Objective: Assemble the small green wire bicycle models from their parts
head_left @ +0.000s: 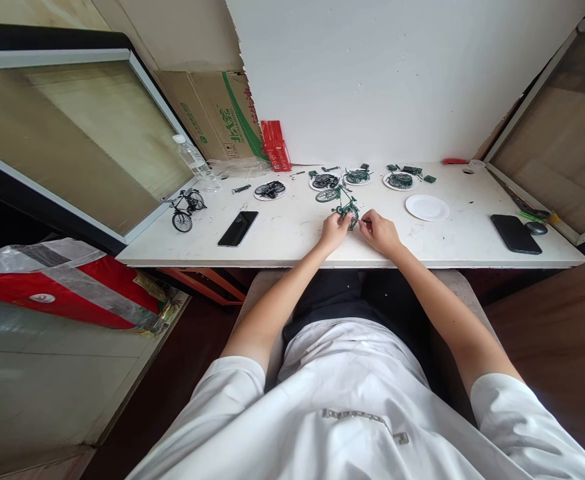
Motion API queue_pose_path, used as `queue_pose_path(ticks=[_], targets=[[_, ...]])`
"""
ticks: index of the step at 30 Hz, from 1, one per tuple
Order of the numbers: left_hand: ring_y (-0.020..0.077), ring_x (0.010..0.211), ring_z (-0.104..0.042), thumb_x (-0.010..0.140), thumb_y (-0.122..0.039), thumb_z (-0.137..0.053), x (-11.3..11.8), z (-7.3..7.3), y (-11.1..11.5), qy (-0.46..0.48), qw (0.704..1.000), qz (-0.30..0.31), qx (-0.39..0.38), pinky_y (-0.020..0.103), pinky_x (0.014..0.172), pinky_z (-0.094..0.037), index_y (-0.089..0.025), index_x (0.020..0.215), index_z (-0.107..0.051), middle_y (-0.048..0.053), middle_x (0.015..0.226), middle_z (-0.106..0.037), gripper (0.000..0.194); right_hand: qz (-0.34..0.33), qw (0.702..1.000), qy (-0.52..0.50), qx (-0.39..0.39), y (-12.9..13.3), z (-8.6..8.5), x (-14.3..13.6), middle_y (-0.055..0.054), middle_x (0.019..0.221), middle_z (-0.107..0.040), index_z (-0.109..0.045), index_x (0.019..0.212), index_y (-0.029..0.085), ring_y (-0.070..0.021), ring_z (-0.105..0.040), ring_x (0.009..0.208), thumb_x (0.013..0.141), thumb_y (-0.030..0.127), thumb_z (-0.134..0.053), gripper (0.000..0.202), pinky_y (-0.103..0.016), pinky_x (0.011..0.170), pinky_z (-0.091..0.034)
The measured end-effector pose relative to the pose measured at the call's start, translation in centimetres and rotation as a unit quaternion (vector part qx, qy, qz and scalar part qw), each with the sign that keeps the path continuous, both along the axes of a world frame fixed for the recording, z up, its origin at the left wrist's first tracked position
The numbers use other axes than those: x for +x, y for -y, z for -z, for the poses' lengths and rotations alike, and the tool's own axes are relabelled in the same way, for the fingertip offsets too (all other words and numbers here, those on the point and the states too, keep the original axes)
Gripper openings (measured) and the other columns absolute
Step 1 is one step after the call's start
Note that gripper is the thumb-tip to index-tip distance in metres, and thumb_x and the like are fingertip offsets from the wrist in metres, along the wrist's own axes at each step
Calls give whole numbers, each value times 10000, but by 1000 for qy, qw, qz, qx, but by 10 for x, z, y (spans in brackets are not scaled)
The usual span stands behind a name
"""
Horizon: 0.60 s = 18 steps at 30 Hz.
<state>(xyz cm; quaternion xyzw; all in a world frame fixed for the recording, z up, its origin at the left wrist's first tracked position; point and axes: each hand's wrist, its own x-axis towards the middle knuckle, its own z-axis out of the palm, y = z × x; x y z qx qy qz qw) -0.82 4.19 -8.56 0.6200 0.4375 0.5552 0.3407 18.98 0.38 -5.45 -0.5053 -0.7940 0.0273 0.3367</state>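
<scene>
A small green model bicycle (341, 200) is tilted over the white table, one wheel near my hands and the other farther off to the left. My left hand (336, 230) grips it by the near wheel end. Just right of that wheel, my right hand (378, 232) has its thumb and fingers pressed together; a small dark piece seems to be between them, too small to name. Beyond the bicycle are white plates with green parts (400, 181) and black parts (325, 181). An empty white plate (427, 208) lies to the right of my right hand.
A black model bicycle (186, 209) stands at the left, near a clear bottle (197, 163). One phone (238, 229) lies left of my hands, another (515, 234) at the right beside a mouse (536, 228). A red box (275, 147) stands at the back.
</scene>
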Motion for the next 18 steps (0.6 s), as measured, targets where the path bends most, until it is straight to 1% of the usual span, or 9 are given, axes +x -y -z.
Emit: queue_pose_path(ticks=[3,7,10,14,18], targets=[[227,730,-677,915,-748,-751,0,-2,1,6,1000,-4,4,332,669,-537,-197,810,-696,80,752,-718,564,3,1000,5,2,-2,3,1,-123,1001,-812,-587,1193,223,-295,-720,776,1119,532,-457,343,-338,641,-371],[234,733,-684,934,-740,-734,1,-3,3,-3,1000,-2,2,337,673,-541,-195,804,-690,88,752,-721,562,2,1000,24,5,-5,4,1,-123,967,-812,-611,1101,237,-297,-716,779,1141,568,-423,383,-343,644,-371],[223,711,-672,932,-756,-723,1,-4,4,-16,1000,-3,9,328,652,-526,-196,804,-685,87,762,-720,576,-6,1000,29,9,-4,3,1,-108,953,-810,-641,1060,244,-281,-714,795,1139,547,-459,363,-340,658,-386],[211,682,-668,938,-785,-695,1,-3,3,-13,1000,5,9,318,632,-519,-198,788,-668,77,737,-707,607,-7,1000,14,19,-1,0,-1,-98,941,-798,-681,1081,242,-263,-706,801,1126,530,-504,341,-335,683,-416],[206,642,-661,931,-814,-688,0,2,-1,4,1000,8,-6,331,634,-538,-201,803,-671,66,716,-700,626,-1,999,5,31,0,-1,-1,-95,950,-787,-705,1124,239,-249,-690,792,1124,516,-514,336,-333,697,-435]])
